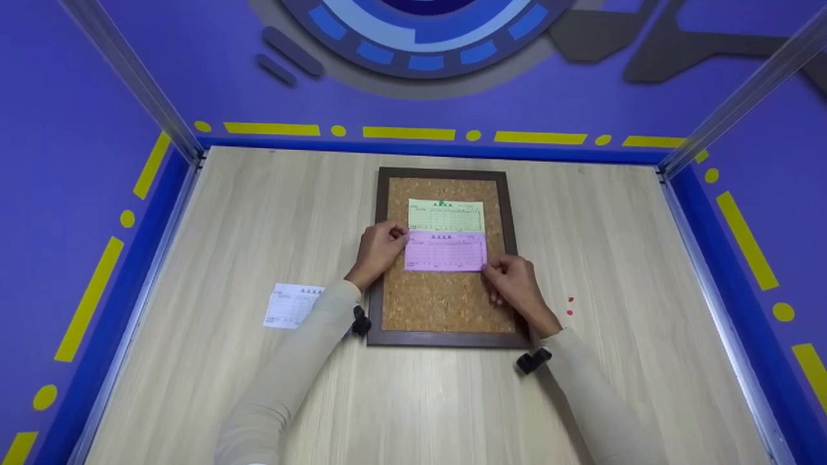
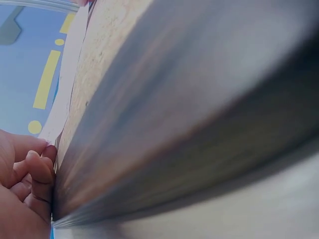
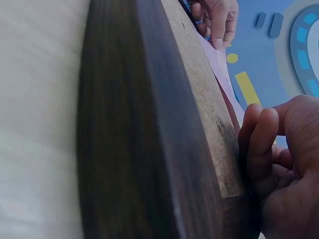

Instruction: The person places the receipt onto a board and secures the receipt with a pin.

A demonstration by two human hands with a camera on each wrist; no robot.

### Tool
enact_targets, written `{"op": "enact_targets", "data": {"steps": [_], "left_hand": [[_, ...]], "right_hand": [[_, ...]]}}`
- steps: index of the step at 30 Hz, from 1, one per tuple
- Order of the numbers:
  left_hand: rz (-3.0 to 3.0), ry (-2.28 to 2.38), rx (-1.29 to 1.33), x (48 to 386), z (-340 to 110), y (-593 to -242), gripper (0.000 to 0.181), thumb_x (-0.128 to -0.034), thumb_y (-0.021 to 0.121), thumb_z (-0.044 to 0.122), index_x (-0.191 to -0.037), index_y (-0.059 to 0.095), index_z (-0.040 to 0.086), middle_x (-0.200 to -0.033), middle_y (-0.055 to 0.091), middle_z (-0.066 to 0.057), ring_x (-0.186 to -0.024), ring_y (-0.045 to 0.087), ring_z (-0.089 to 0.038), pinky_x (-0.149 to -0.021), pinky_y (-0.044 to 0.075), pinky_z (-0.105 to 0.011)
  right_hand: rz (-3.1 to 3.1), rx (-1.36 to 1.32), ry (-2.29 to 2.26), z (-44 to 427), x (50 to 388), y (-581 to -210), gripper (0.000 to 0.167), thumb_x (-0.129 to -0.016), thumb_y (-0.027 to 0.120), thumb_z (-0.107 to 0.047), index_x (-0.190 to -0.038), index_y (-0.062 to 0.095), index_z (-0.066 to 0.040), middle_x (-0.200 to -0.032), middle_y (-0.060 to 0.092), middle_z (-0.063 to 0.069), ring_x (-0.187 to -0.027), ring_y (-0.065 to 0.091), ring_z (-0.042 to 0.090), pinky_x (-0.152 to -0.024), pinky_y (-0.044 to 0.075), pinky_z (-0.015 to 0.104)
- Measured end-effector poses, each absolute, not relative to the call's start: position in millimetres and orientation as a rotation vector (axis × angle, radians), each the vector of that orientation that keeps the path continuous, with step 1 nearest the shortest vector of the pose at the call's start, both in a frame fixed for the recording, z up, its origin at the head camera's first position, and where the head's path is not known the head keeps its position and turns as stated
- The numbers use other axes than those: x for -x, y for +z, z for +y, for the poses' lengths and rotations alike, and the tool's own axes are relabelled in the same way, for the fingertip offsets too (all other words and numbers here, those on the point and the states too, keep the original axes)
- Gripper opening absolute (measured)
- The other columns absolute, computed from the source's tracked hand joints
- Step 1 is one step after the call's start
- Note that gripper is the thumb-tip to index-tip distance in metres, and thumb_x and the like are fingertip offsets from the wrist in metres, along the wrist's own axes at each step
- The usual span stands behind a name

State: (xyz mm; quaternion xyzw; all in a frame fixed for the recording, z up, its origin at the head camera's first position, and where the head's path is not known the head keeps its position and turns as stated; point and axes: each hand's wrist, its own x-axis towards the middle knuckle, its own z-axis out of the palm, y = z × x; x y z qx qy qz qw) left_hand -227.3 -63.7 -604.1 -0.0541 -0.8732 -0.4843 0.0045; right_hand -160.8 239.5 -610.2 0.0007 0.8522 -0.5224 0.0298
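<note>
A pink slip (image 1: 446, 252) lies over the cork board (image 1: 446, 300), just below a green slip (image 1: 446, 216) that has a green pin (image 1: 441, 203) at its top edge. My left hand (image 1: 381, 248) pinches the pink slip's upper left corner; the left wrist view shows thumb and finger of that hand (image 2: 25, 174) on the paper's end. At the lower right corner, my right hand (image 1: 515, 284) pinches the slip between thumb and finger. In the right wrist view the slip (image 3: 219, 64) stands slightly off the cork, with my right hand (image 3: 284, 159) close to the frame.
A white slip (image 1: 291, 305) lies on the table (image 1: 426, 400) left of the board, partly covered by my left sleeve. Two small red pieces (image 1: 570, 312) lie right of the board. The board's dark frame (image 1: 446, 338) forms a raised edge. Blue-purple walls (image 1: 413, 116) enclose the table's back and sides.
</note>
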Motion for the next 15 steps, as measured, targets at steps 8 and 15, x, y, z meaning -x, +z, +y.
{"op": "enact_targets", "data": {"steps": [8, 15], "left_hand": [[-2.759, -1.500, 0.194, 228.6, -64.0, -604.1, 0.007, -0.0996, 0.073, 0.005, -0.103, 0.078, 0.001, -0.095, 0.076, -0.010, -0.085, 0.066, -0.019, -0.075, 0.052, -0.031], [-2.786, -1.471, 0.201, 228.0, -62.6, -600.6, 0.007, -0.1003, 0.073, 0.003, -0.105, 0.078, 0.002, -0.097, 0.076, -0.009, -0.086, 0.067, -0.018, -0.076, 0.052, -0.031]], "right_hand": [[2.637, 0.005, -1.586, 239.9, 161.3, -610.4, 0.019, -0.100, 0.068, -0.008, -0.083, 0.072, -0.002, -0.057, 0.064, 0.006, -0.039, 0.058, 0.013, -0.035, 0.046, 0.024], [2.643, -0.016, -1.563, 239.0, 161.7, -609.6, 0.019, -0.099, 0.067, -0.007, -0.081, 0.069, -0.002, -0.056, 0.062, 0.005, -0.039, 0.057, 0.012, -0.036, 0.046, 0.023]]}}
